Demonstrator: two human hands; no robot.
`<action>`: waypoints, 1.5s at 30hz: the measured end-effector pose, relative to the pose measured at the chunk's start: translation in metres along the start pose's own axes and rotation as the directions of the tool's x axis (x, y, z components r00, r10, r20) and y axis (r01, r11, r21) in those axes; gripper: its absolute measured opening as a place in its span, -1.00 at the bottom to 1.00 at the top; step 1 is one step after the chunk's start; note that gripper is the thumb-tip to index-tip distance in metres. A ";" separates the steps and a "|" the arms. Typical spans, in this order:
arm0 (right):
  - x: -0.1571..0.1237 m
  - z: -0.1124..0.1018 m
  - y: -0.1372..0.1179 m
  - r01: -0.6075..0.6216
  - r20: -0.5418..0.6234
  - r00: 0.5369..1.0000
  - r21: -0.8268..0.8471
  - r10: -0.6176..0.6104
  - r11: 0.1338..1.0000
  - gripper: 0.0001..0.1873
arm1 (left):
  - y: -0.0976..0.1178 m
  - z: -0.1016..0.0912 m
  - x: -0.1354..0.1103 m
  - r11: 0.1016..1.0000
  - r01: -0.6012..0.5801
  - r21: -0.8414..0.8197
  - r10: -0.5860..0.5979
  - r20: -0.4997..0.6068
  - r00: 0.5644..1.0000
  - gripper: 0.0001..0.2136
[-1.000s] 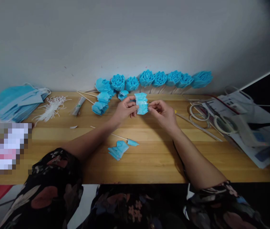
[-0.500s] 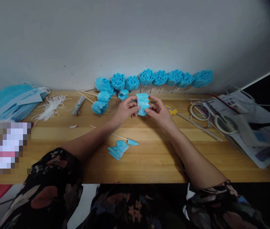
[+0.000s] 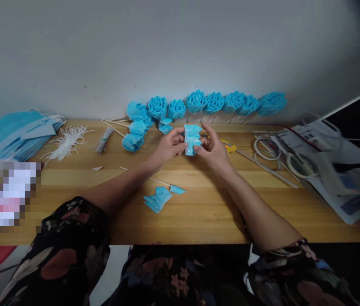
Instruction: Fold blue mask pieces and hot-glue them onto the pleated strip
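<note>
Between my two hands, above the table, is a small pleated piece of blue face-mask fabric [image 3: 192,138]. My left hand [image 3: 171,145] pinches its left edge between thumb and fingers. On the other side my right hand [image 3: 212,151] has its thumb pressed on the lower right of the piece, with the index finger lifted off near the top. Below them on the wood lie a stick with a rolled blue tip [image 3: 177,189] and a folded blue scrap [image 3: 158,199]. My left forearm covers part of the stick.
Blue fabric flowers [image 3: 214,102] on sticks line the wall. At left are stacked face masks [image 3: 23,135], white ear loops [image 3: 68,143] and a wire bundle [image 3: 104,139]. On the right lie a yellow glue gun [image 3: 230,147], tape rolls [image 3: 301,165] and papers [image 3: 342,208].
The blue fabric piece has shifted slightly right. My right index finger has lifted away from its upper edge; the left hand keeps its pinch.
</note>
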State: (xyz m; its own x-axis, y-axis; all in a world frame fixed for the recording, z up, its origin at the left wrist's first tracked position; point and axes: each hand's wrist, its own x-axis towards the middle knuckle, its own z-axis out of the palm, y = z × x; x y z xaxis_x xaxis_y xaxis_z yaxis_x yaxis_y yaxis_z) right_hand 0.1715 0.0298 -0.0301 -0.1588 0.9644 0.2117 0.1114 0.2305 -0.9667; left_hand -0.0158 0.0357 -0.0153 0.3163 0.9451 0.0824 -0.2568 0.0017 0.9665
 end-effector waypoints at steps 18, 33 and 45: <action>0.001 -0.015 -0.012 -0.131 0.170 0.978 0.058 0.120 0.990 -0.13 | -0.003 -0.005 0.003 0.999 0.041 0.014 -0.040 -0.049 0.998 -0.61; 0.000 -0.013 -0.004 -0.101 0.096 0.990 -0.030 0.104 0.994 -0.23 | 0.000 -0.002 -0.001 0.996 0.082 0.023 -0.082 0.002 0.997 -0.60; 0.001 -0.024 -0.018 -0.045 0.079 0.996 -0.040 0.048 0.998 -0.23 | 0.000 -0.007 0.005 0.995 0.092 -0.037 -0.095 -0.081 0.992 -0.61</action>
State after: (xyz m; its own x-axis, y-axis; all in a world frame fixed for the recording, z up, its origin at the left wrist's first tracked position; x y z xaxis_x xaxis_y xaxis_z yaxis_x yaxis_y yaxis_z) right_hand 0.1924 0.0299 -0.0090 -0.2306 0.9609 0.1532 0.1578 0.1922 -0.9686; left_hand -0.0209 0.0424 -0.0163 0.2646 0.9639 -0.0297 -0.2598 0.1009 0.9604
